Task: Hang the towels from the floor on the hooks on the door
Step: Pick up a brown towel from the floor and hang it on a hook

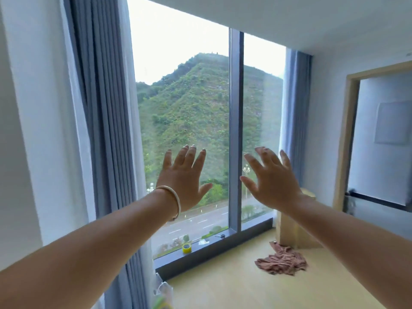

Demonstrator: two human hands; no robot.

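Before the window, seen from the head camera, the left hand (185,177) at 12 o'clock and the right hand (272,177) at 1 o'clock are raised with fingers spread straight, holding nothing. At 4 o'clock a crumpled pinkish towel (282,260) lies on the wooden floor (223,284), just beside a cardboard box (294,230). A yellow tape roll (186,248) sits on the window sill (200,250) at 6 o'clock.

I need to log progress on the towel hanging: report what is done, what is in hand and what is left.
Done: nothing that shows; no hooks or hung towels are in view. In hand: nothing; the left hand and right hand are raised with fingers spread, empty, in front of the window. Left: the crumpled pinkish-brown towel lies on the wooden floor near the window and is yet to be picked up and hung.
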